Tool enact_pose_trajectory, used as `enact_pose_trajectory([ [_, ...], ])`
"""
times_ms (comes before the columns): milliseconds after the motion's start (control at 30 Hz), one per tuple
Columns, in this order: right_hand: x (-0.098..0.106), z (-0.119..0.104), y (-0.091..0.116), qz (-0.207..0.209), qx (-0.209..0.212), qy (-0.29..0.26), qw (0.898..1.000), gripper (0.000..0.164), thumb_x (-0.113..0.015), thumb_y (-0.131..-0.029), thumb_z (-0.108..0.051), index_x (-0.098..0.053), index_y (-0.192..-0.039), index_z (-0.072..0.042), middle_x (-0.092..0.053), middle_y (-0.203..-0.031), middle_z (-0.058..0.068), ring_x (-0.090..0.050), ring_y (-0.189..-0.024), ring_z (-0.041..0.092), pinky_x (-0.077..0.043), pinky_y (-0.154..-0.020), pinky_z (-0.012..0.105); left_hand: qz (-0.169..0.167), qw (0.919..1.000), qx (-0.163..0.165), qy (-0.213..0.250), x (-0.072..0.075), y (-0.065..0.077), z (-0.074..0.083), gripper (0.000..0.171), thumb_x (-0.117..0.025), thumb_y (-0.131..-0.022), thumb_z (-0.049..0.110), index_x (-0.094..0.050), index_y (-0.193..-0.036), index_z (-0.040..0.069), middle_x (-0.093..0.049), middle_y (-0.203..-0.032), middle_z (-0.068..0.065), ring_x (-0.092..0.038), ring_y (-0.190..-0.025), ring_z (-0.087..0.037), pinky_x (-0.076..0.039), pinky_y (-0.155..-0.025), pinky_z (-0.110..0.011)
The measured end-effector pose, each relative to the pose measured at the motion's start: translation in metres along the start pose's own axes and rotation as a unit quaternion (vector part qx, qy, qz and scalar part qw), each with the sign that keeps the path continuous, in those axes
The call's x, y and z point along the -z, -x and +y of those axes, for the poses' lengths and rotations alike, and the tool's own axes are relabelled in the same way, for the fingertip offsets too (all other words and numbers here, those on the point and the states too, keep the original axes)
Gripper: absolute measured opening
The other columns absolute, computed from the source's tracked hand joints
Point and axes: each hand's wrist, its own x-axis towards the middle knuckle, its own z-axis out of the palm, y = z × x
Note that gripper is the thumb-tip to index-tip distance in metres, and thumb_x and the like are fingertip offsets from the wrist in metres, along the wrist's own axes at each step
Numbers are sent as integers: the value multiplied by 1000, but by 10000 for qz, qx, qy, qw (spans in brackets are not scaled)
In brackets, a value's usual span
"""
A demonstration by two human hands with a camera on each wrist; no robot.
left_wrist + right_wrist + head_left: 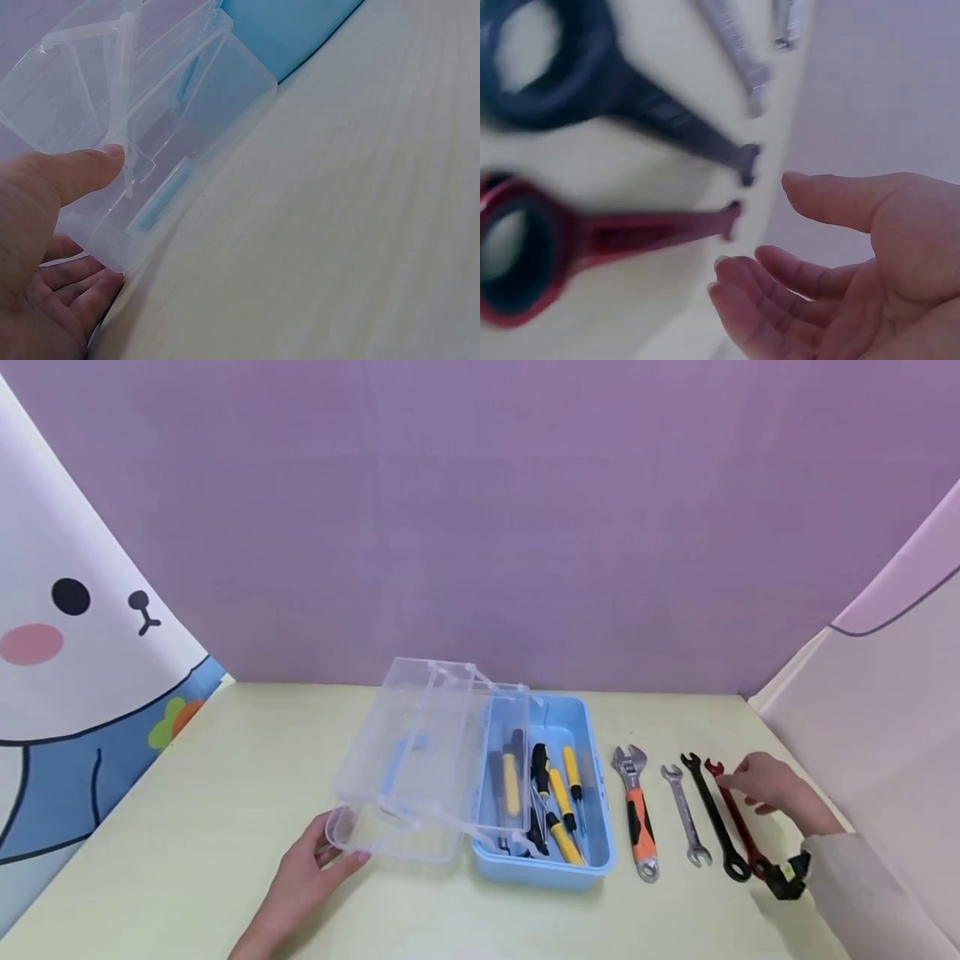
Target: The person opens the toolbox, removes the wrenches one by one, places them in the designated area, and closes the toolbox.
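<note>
My left hand point(306, 878) holds the near left corner of a clear plastic lid point(405, 768), thumb on one side and fingers on the other, as the left wrist view shows. The lid is swung open to the left of a light blue toolbox point(546, 878). Several screwdrivers point(561, 789) with yellow and black handles lie in the box, some seen through the lid. My right hand point(768, 781) hovers by the top end of a red wrench point(738, 822), fingers loosely bent, with a gap from it in the right wrist view.
Left of the red wrench lie a black wrench point(715, 818), a silver wrench point(686, 817) and an adjustable wrench point(640, 818) with an orange and black grip. A purple backdrop point(480, 527) rises behind the pale table point(187, 860), with printed cloth panels at both sides.
</note>
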Motion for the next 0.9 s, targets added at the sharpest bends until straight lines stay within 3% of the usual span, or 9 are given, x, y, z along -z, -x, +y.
enact_pose_trajectory([
  [133, 4, -23, 4, 233, 310, 9, 9992, 43, -55, -94, -28, -47, -101, 14, -58, -86, 21, -61, -74, 23, -59, -59, 34, 24, 10000, -76, 34, 1, 0, 0, 66, -72, -85, 22, -39, -137, 0, -45, -137, -33, -53, -121, -44, -57, -89, -33],
  [367, -5, -53, 8, 95, 577, -531, 9969, 41, -51, -98, -28, -44, -107, 11, -55, -83, 12, -57, -68, 17, -58, -61, 33, -14, 9999, -62, 130, 0, -1, -1, 66, -72, -85, 21, -39, -137, 0, -45, -137, -32, -53, -121, -44, -58, -88, -31],
  [633, -20, -71, 8, 108, 868, -1132, 9897, 41, -50, -99, -27, -47, -111, 12, -58, -89, 8, -59, -72, 13, -59, -63, 28, -1, 9998, -61, 208, 0, 0, -1, 65, -73, -84, 19, -40, -137, 1, -46, -137, -32, -53, -121, -43, -58, -88, -31],
  [900, -31, -85, 6, -150, 920, -1761, 9799, 49, -49, -99, -28, -43, -126, 14, -59, -108, 18, -63, -87, 18, -61, -73, 29, -14, 9996, -118, 275, -1, 0, -1, 65, -72, -85, 19, -39, -137, 0, -45, -137, -33, -53, -121, -43, -58, -88, -31],
])
